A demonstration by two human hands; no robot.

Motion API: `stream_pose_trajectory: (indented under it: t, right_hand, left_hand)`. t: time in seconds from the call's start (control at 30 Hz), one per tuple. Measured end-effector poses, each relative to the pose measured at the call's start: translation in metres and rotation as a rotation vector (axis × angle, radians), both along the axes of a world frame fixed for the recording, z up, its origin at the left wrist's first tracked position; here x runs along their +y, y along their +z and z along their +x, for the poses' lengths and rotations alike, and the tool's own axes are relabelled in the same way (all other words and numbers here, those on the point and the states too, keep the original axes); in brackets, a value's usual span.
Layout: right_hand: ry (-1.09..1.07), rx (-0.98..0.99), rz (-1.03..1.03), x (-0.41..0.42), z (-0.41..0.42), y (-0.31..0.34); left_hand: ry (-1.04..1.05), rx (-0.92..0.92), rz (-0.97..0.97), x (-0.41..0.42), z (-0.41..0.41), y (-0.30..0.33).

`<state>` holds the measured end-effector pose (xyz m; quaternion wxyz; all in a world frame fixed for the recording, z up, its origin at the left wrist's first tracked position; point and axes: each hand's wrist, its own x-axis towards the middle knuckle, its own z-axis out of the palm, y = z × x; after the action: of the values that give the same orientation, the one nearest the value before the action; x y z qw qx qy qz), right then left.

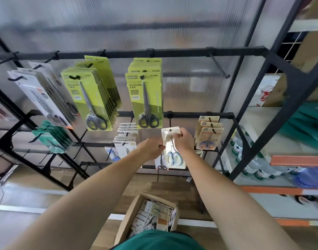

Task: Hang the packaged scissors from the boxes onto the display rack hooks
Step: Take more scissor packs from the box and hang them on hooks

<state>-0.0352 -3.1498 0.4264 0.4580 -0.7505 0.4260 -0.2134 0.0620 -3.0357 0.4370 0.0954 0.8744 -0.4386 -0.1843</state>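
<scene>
I hold one packaged scissors (pixel 173 150), a pale card with blue-grey handles, upright in front of the black display rack (pixel 118 53). My left hand (pixel 151 147) pinches its left edge. My right hand (pixel 183 139) grips its upper right side. The pack's hang hole is near a hook (pixel 170 121) on the middle bar, just below it. A cardboard box (pixel 133 213) with several more packs stands on the floor below my arms.
Green scissors packs (pixel 145 94) hang on upper hooks, with white packs at left and orange-handled ones (pixel 208 134) at right. One upper hook (pixel 219 65) is bare. Orange-edged shelving (pixel 289 161) with bottles and a green pile stands at the right.
</scene>
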Motion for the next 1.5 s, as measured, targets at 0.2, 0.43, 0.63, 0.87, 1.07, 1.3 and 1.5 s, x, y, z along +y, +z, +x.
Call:
stream_pose_trajectory:
  t: [0.2,0.43,0.63,0.87,1.07,1.3,1.5]
  right_hand:
    - [-0.081,0.193,0.187,-0.004,0.009,-0.01]
    - [0.164,0.362,0.309,0.02,-0.015,-0.032]
    - [0.246,0.367,0.244,0.06,-0.039,-0.062]
    - [0.145,0.464,0.291,0.117,-0.064,-0.098]
    - [0.022,0.545,0.385,0.186,-0.082,-0.121]
    - [-0.169,0.562,0.528,0.27,-0.09,-0.172]
    - [-0.261,0.552,0.695,0.316,-0.088,-0.246]
  left_hand:
    - [-0.012,0.076,-0.037,0.0,0.003,-0.003]
    - [-0.049,0.014,0.109,0.007,0.0,-0.026]
    - [-0.123,0.071,0.257,0.028,0.001,-0.065]
    - [-0.284,0.073,0.327,0.064,0.005,-0.109]
    - [-0.449,0.099,0.39,0.099,0.013,-0.151]
    - [-0.623,0.213,0.47,0.141,0.01,-0.205]
    - [-0.712,0.205,0.553,0.178,-0.001,-0.274]
